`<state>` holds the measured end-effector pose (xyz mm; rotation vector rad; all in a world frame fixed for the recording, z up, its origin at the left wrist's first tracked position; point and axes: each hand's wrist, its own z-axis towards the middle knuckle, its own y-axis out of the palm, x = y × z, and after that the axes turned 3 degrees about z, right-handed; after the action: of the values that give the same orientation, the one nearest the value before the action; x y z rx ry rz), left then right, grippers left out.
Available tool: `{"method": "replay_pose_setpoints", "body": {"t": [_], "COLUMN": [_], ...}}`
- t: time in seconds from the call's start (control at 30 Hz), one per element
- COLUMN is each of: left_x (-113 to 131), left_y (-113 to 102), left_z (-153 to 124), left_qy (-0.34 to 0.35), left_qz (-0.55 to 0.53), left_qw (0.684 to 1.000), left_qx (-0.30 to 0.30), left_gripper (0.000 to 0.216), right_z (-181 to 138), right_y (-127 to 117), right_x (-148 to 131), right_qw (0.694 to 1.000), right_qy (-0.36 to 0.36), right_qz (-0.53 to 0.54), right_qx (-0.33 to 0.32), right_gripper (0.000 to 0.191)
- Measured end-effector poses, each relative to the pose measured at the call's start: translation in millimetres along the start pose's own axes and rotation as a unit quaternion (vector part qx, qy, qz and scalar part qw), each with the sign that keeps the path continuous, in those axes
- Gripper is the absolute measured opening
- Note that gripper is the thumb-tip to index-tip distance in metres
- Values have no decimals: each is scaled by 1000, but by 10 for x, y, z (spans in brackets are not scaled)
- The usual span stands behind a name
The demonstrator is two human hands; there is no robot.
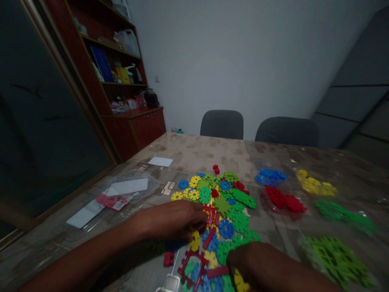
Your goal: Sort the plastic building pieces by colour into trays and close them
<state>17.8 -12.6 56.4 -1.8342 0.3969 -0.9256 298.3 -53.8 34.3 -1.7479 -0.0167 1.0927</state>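
We have 5 sorted heaps well apart at 3 o'clock of the mixed pile [223,202]: blue pieces [270,176], red pieces [285,201], yellow pieces [316,185], green pieces [340,211] and green frames [338,259], so most of the pile still looks unsorted. Our left hand [174,221] pinches a red piece [210,213] at the pile's 9 o'clock edge, while our right hand [258,263] rests curled at 6 o'clock. Its fingers are blurred and cut off, so we cannot tell whether they grip anything.
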Motion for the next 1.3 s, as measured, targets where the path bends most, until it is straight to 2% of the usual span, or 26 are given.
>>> {"method": "replay_pose_setpoints", "body": {"t": [0.1,0.17,0.23,0.37,0.5,0.6,0.73,0.87,0.93,1.03,1.17,1.3], "left_x": [-32,-70,-95,-47,52,76,50,44,62,96,106,64], "left_y": [-6,5,10,-13,-1,64,180,262,273,257,232,222], "left_z": [0,7,16,38,83,129,174,188,190,194,198,194], "left_qy": [7,17,20,8,8,-21,-70,-74,-82,-102,-101,-75], "left_qz": [2,10,6,-40,-83,-77,-50,-39,-32,-27,-33,-30], "left_qw": [1000,999,998,997,994,992,990,989,988,987,988,990], "left_qx": [27,45,56,66,77,98,112,125,130,123,114,119], "left_gripper": [20,12,5,10,11,12,8,5,6,7,6,4], "right_z": [82,182,288,452,516,522,535,565,567,552,542,557], "right_y": [-53,-27,27,151,280,353,383,393,392,392,434,465], "right_x": [-14,25,79,147,148,129,90,42,16,5,68,115], "right_qw": [999,999,999,992,981,974,962,954,956,966,974,979], "right_qy": [8,2,0,32,26,24,30,41,40,29,3,-27], "right_qz": [4,26,48,52,111,179,250,283,279,240,207,177], "right_qx": [-43,-29,11,115,156,135,102,86,84,93,87,94], "right_gripper": [37,37,31,17,14,9,14,14,16,30,14,18]}}
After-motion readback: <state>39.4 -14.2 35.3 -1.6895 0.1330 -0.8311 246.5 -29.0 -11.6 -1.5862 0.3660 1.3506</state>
